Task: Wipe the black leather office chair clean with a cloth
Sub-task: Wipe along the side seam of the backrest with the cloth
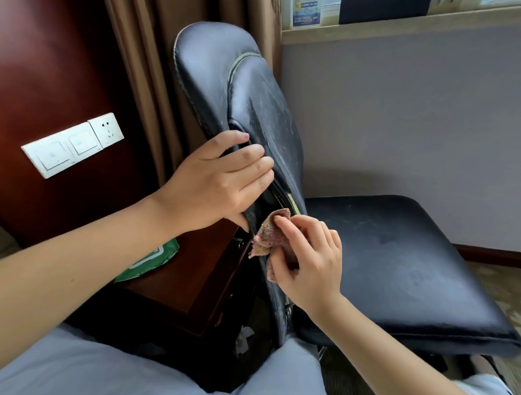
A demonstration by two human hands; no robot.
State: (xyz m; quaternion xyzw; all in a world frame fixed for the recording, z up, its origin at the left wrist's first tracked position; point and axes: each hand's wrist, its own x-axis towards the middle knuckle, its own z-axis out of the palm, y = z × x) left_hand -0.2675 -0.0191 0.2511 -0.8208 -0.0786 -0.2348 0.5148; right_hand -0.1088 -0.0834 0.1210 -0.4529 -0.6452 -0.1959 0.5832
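With the left hand (214, 181) gripping the worn black leather chair backrest (250, 109), the right hand (311, 260) pinches a crumpled pinkish-brown cloth (269, 235), which could snag on the edge seam.

Soft daylight from window (423, 2), slight blur, wide-angle edge distortion

Green pkt (150, 257) flat on dark wood nightstand (179, 283).

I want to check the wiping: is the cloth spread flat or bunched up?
Bunched up: the cloth sits crumpled in the right hand.
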